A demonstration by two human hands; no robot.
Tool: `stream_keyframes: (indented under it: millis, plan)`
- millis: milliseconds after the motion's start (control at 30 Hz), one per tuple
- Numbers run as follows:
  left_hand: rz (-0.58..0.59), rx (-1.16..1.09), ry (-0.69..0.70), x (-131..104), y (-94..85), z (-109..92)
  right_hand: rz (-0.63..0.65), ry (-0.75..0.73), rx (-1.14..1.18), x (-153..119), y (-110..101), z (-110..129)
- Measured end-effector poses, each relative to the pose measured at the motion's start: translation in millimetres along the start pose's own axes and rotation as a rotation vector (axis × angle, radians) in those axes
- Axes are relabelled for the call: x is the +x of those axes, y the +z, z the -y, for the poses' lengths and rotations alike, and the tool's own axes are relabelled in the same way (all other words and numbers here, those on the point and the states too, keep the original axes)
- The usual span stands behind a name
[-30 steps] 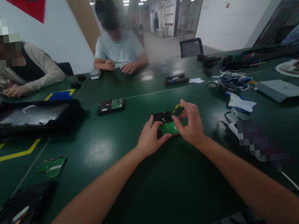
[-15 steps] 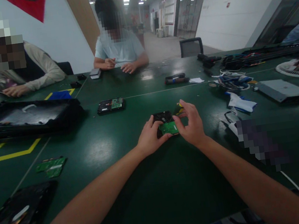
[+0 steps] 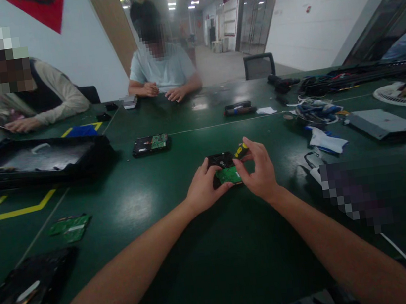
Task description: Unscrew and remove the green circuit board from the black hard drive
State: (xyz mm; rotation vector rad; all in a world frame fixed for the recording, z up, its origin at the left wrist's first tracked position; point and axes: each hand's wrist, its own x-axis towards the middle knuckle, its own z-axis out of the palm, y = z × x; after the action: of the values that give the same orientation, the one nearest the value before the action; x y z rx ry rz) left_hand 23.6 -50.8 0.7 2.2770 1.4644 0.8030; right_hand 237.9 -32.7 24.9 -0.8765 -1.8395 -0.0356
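Centre of the frame: the hard drive (image 3: 221, 165) lies on the green table (image 3: 189, 273), its green circuit board (image 3: 229, 174) facing up. The left hand (image 3: 203, 190) clamps the drive's near left edge, fingers curled over it. The right hand (image 3: 260, 170) is closed round a yellow-and-black screwdriver (image 3: 240, 150); compared with half a second ago the handle has swung up and stands out clearly above the knuckles, though the drive itself has not shifted. To my eye that means the tool is being turned over the board, work on its fastening still under way. The tip is hidden behind the fingers.

Further out, a second drive (image 3: 150, 144) sits up and to the left, well apart. A loose green board (image 3: 69, 227) lies at lower left, a black tray (image 3: 35, 161) at mid left. Cables (image 3: 315, 110) and a white cloth (image 3: 327, 141) crowd the right side, near the right hand but not touching it. Two other people sit across the table, at the top of the frame, hands on their own things. Nothing lies between the hands and the drive.
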Motion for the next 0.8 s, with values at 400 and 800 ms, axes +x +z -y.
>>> stream_keyframes:
  millis: [400, 800]
  plan:
    - [0.014, 0.003, -0.013, 1, 0.7, 1, -0.031, -0.033, -0.022, 2, 0, 2]
    - [0.044, -0.017, -0.059, 0, -0.7, 2, -0.167, 0.256, -0.118, 12, -20, -17]
